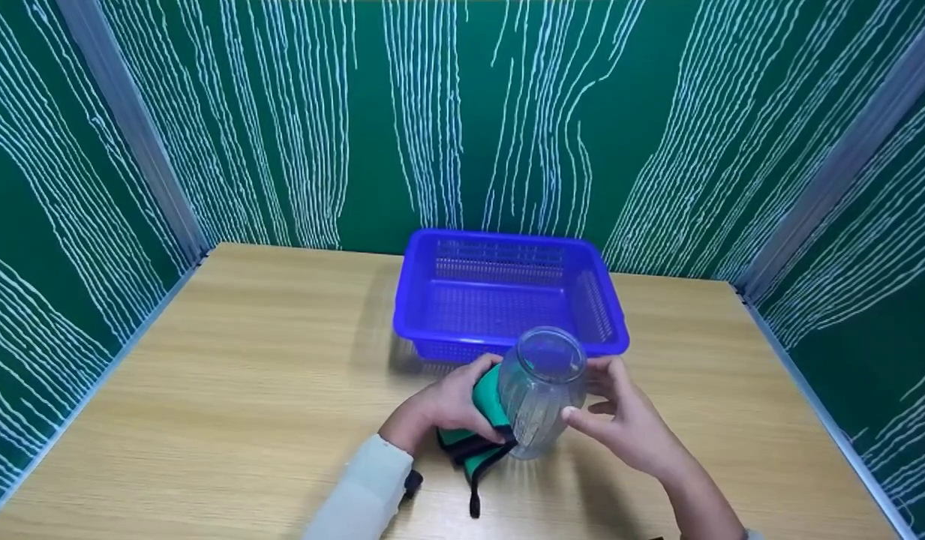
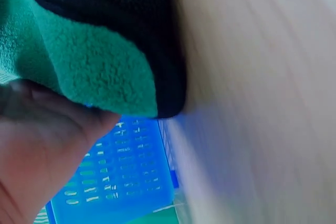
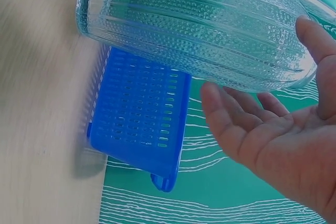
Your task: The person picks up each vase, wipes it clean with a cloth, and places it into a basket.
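A clear ribbed glass vase [image 1: 541, 397] stands upright, tilted slightly, in front of the basket. My left hand [image 1: 458, 401] grips a green cloth [image 1: 492, 397] with black edging and presses it to the vase's left side; a folded part and a black loop hang below. In the left wrist view, the cloth [image 2: 100, 66] covers the fingers. My right hand [image 1: 627, 420] is at the vase's right side, thumb at the near side and fingers curving behind. The right wrist view has the thumb and fingertips right at the glass vase [image 3: 199, 30], with a gap at the palm.
A blue-purple plastic basket [image 1: 500, 300] with perforated walls sits just behind the vase. The wooden table [image 1: 244, 390] runs back to green walls [image 1: 635, 112] with white wavy lines, which also rise on both sides.
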`<action>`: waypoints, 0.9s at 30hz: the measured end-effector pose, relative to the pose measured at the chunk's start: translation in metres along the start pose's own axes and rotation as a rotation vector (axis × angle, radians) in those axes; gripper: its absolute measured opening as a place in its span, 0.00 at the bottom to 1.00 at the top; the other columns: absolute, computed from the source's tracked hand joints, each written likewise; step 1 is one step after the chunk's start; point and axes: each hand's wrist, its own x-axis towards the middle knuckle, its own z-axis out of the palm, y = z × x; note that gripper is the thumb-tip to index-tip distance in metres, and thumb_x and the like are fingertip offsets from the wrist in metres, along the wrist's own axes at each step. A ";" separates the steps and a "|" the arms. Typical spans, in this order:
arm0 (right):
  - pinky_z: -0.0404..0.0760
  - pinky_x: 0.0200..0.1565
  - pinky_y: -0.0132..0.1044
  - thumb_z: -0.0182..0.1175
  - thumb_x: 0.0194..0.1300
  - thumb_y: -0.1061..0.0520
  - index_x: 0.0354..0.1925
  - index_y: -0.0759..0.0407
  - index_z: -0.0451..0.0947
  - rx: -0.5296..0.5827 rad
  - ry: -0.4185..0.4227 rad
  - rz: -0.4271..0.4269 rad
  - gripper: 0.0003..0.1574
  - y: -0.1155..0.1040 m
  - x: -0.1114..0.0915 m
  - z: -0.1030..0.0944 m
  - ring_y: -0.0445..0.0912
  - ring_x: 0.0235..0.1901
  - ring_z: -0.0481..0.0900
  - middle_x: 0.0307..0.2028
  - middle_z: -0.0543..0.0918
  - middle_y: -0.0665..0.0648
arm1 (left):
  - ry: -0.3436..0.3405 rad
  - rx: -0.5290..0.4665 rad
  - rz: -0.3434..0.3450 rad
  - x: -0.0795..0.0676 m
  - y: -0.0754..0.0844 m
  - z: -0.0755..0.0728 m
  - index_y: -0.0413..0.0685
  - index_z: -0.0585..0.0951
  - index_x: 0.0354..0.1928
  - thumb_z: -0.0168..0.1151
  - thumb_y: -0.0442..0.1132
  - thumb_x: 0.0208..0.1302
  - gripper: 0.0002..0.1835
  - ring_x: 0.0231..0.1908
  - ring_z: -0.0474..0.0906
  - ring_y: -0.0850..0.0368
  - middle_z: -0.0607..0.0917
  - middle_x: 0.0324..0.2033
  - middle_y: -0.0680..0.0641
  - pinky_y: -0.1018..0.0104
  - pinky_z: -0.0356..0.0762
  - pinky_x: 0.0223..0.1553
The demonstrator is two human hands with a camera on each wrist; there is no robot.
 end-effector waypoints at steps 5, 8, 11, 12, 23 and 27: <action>0.70 0.46 0.48 0.65 0.48 0.46 0.51 0.49 0.59 -0.030 0.002 -0.002 0.35 -0.001 -0.001 -0.001 0.47 0.53 0.69 0.52 0.71 0.50 | -0.016 -0.053 0.023 -0.001 -0.001 -0.006 0.77 0.60 0.53 0.77 0.53 0.23 0.49 0.46 0.68 0.61 0.71 0.45 0.61 0.64 0.66 0.47; 0.69 0.46 0.47 0.64 0.48 0.46 0.53 0.48 0.59 -0.035 0.006 0.003 0.36 -0.001 -0.002 -0.001 0.47 0.53 0.68 0.52 0.70 0.50 | -0.016 -0.134 0.030 -0.002 -0.001 -0.009 0.78 0.61 0.54 0.76 0.50 0.26 0.47 0.47 0.67 0.61 0.71 0.46 0.61 0.62 0.66 0.47; 0.69 0.46 0.46 0.63 0.49 0.46 0.54 0.47 0.60 -0.046 0.008 0.004 0.36 -0.001 -0.002 -0.001 0.47 0.53 0.67 0.53 0.70 0.50 | -0.014 -0.238 0.033 -0.002 0.000 -0.011 0.78 0.61 0.54 0.75 0.47 0.30 0.45 0.48 0.66 0.60 0.71 0.47 0.60 0.60 0.65 0.48; 0.69 0.46 0.46 0.63 0.50 0.45 0.55 0.46 0.59 -0.053 0.008 0.005 0.36 -0.001 -0.002 -0.001 0.47 0.53 0.67 0.53 0.70 0.50 | -0.016 -0.278 0.033 -0.002 0.000 -0.012 0.78 0.62 0.54 0.75 0.45 0.31 0.45 0.49 0.66 0.60 0.71 0.48 0.60 0.59 0.65 0.49; 0.69 0.47 0.47 0.64 0.49 0.48 0.57 0.44 0.58 -0.163 0.057 -0.055 0.39 0.000 -0.002 0.003 0.45 0.53 0.68 0.53 0.70 0.51 | 0.040 -0.362 0.072 -0.001 0.015 -0.015 0.76 0.60 0.56 0.73 0.47 0.34 0.44 0.52 0.65 0.59 0.70 0.51 0.60 0.56 0.64 0.50; 0.70 0.47 0.47 0.66 0.45 0.46 0.57 0.43 0.58 -0.170 0.063 -0.035 0.42 0.001 -0.002 0.004 0.46 0.52 0.68 0.52 0.71 0.51 | 0.072 -0.392 0.093 -0.001 0.025 -0.017 0.74 0.61 0.56 0.72 0.45 0.35 0.43 0.51 0.66 0.59 0.70 0.51 0.60 0.57 0.64 0.51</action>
